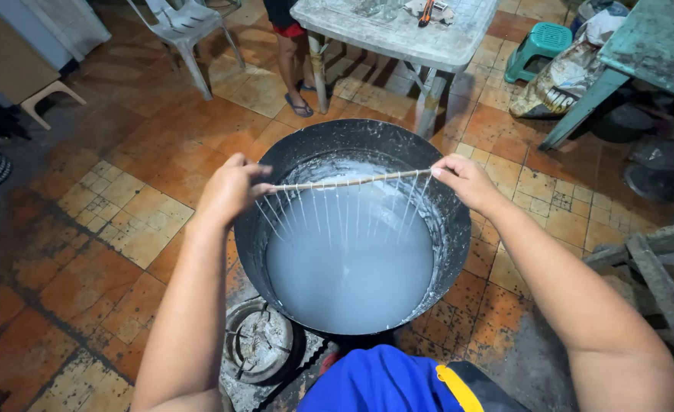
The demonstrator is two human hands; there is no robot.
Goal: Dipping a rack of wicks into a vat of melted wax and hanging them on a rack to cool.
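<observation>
My left hand [230, 188] and my right hand [465, 180] each pinch one end of a thin pale stick [350, 181], held level above a large black metal pot [329, 145]. Several thin white strings hang from the stick down toward the cloudy whitish liquid [350, 263] that fills the pot. The strings look coated and pale. The pot's inner wall is crusted with white residue. My forearms reach in from the lower left and lower right.
The pot rests on a burner [259, 341] on a worn orange tiled floor [123, 221]. A white plastic table [398, 34] and a person's legs [295, 65] stand behind. White chair [184, 30] at back left, teal stool [539, 46] and green table [650, 46] at right.
</observation>
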